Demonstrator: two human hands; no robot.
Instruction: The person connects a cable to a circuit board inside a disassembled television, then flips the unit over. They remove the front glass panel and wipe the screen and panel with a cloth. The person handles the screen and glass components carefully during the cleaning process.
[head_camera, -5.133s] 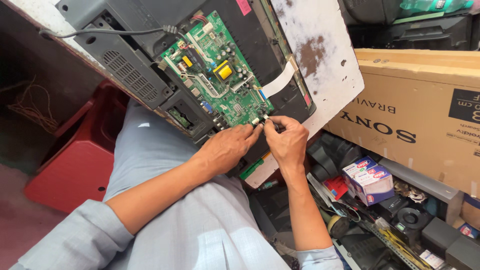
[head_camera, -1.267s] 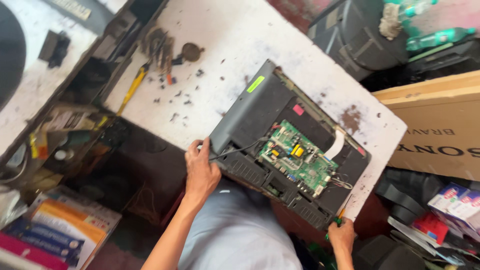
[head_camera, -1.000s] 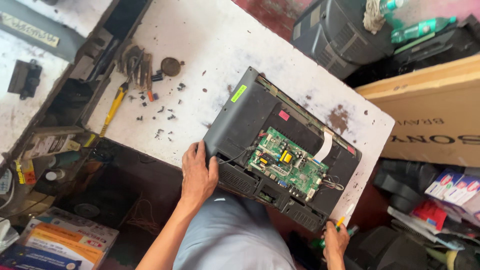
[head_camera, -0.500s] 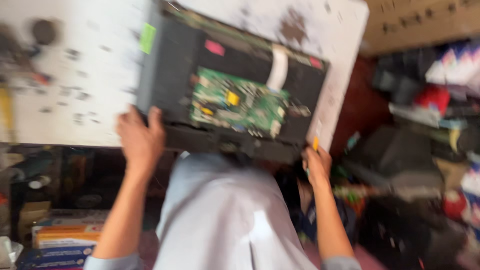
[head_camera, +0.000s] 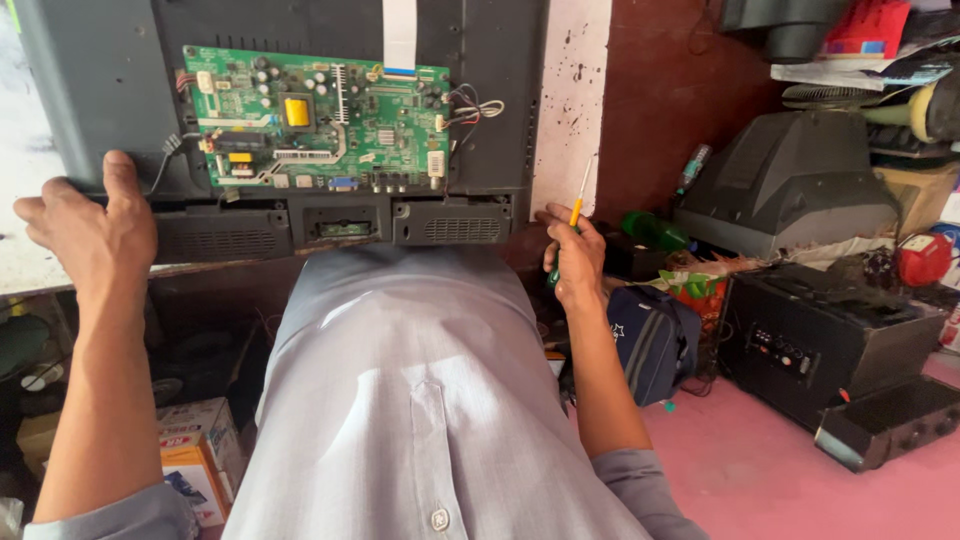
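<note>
Fingers (head_camera: 560, 222) clench screwdriver (head_camera: 577, 205); left hand (head_camera: 85, 225) grips television (head_camera: 120, 120).

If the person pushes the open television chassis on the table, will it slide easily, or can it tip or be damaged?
The television chassis lies flat on the white table, so it would probably slide, not tip. Its near edge seems to overhang, where the left hand grips it. The bare green circuit board and white ribbon cable look fragile.
</note>
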